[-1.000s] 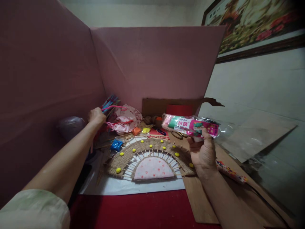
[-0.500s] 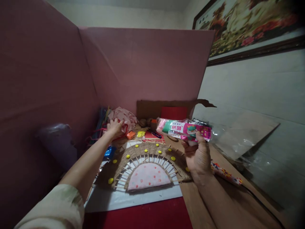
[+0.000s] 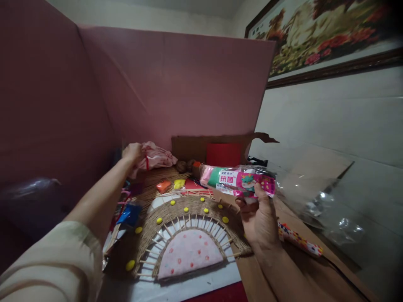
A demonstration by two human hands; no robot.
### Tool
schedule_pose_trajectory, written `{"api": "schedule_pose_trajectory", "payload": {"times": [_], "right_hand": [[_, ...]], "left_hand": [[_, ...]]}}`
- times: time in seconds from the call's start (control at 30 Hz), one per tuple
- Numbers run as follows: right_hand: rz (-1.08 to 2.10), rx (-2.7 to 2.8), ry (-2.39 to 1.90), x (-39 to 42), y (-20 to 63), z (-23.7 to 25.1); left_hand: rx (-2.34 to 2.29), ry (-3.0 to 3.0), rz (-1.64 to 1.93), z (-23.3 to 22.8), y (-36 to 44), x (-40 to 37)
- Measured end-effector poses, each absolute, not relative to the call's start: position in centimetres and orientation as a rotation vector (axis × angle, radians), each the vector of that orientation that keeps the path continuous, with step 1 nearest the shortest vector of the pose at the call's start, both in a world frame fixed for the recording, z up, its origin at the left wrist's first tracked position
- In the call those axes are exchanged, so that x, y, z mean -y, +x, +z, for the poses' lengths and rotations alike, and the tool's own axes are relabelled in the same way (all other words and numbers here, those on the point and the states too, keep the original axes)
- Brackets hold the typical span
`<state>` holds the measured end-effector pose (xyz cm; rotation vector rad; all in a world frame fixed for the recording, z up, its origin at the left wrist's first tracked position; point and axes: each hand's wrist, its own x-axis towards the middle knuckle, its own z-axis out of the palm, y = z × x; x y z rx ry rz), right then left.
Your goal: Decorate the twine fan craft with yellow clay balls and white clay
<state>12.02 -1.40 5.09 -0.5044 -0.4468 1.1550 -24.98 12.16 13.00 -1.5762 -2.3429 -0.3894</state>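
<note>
The left hand (image 3: 132, 153) is clamped on the left end of the crumpled pink cloth (image 3: 158, 158), which trails rightward behind the woven arch (image 3: 195, 204), while the right hand (image 3: 258, 216), farther from it, grips a clay packet (image 3: 227, 179) lying crosswise, left to right.

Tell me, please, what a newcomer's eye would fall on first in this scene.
Probably the woven twine arch in the lower middle, dotted with yellow discs and curving around a pink, red-spotted half-round. Next would likely come the shiny, brightly printed packet in the right grip, just right of centre. The large framed picture at upper right also stands out against the pale wall.
</note>
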Motion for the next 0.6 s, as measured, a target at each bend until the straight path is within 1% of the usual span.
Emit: {"api": "schedule_pose_trajectory", "payload": {"times": [0.1,0.23,0.6], "right_hand": [[1.142,0.453,-0.515,1.5,12.0,5.1],[1.135,0.471,-0.528,1.5,12.0,5.0],[1.129,0.444,-0.547,1.6,11.8,4.9]], "left_hand": [[2.359,-1.481,-0.412,15.0,-25.6,-11.9],[2.361,-1.410,-0.440,16.5,-26.1,-11.2],[2.262,-1.310,-0.509,17.5,-26.2,-9.4]]}}
